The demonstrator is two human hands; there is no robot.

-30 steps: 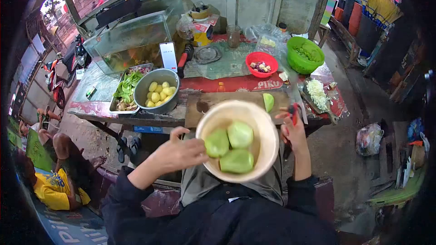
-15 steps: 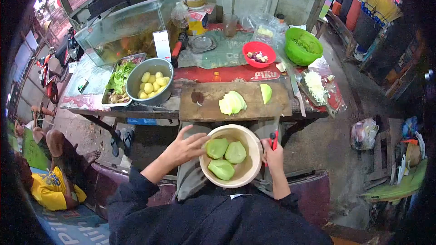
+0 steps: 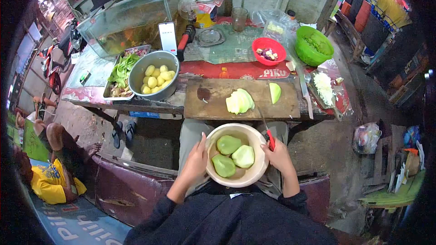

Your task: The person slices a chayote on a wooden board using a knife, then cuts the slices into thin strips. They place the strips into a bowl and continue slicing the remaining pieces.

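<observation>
A cream bowl (image 3: 213,174) rests on my lap with three peeled, pale green chayotes (image 3: 229,144) in it. My left hand (image 3: 196,159) holds the bowl's left side, fingers along the rim. In my right hand (image 3: 278,155), at the bowl's right rim, is a knife (image 3: 271,139) with a red and black handle; its blade points up towards the wooden cutting board (image 3: 204,106). On the board lie a pile of chayote slices (image 3: 240,101) and, to the right, a separate chayote wedge (image 3: 274,93).
Left of the board stand a grey pot (image 3: 136,84) of peeled potatoes and a tray of greens (image 3: 120,75). Right are a red bowl (image 3: 269,45), a green bowl (image 3: 313,52), another knife (image 3: 305,93) and white shreds (image 3: 323,88). A person in yellow (image 3: 50,183) sits at left.
My left hand has come down from above the bowl's rim to its left side. The knife has tilted up-left towards the board. The chayotes have shifted inside the bowl.
</observation>
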